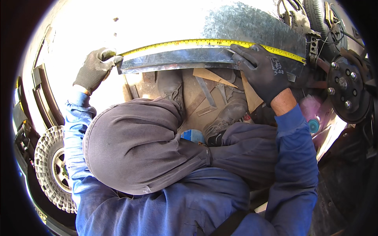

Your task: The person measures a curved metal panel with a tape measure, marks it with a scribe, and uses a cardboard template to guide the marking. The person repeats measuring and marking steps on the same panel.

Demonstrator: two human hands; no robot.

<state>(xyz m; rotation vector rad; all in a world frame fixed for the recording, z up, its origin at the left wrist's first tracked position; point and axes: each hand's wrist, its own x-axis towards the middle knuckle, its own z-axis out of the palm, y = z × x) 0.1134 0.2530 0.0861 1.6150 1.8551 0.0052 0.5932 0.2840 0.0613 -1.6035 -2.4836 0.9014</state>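
Observation:
A yellow tape measure (177, 46) stretches across a galvanized metal sheet (252, 23), just above a long, narrow bent metal strip (173, 59). My left hand (94, 69), in a dark glove, has thumb and index closed on the tape at the strip's left end. My right hand (264, 70), gloved the same, lies over the tape and strip toward their right, index and middle fingers stretched out on them; the tape runs on past it to the sheet's right side.
Metal and tan offcuts (208, 76) lie on the floor around my shoes (224, 120). A black wheel hub (346, 90) with studs and a tire (315, 13) are at the right, beside a pink container (309, 104). A treaded wheel (49, 169) is at the left.

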